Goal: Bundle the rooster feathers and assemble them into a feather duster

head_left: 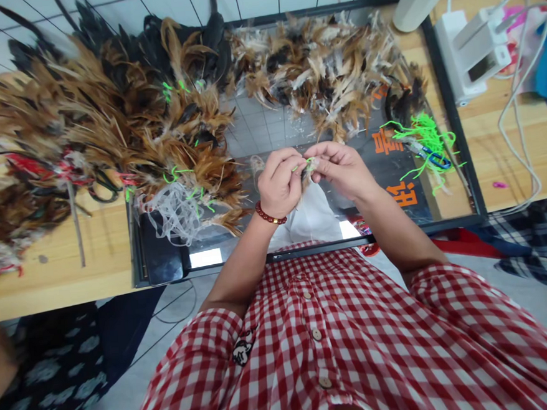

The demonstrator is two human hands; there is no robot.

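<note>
My left hand (280, 182), with a dark red bead bracelet (270, 215) on its wrist, is closed in a pinch on a short bright green string. Close beside it my right hand (339, 168) is closed, thumb and fingers pinching a small feather (306, 179) where the green string meets it. The feather hangs down between the hands, its quill end partly hidden by fingers. Both hands are above a glossy black-framed board (300, 250). Nearest on the left lie brown feathers (214, 165) and a tangle of clear strips (177, 215).
Loose feathers (310, 59) cover the board's back. At its right lie green strings (425, 135) with blue-handled snips (436, 158). A phone (165, 259) rests front left, black scissors (101, 189) beyond it. White chargers with a cable (487, 46) stand at right. People sit on both sides.
</note>
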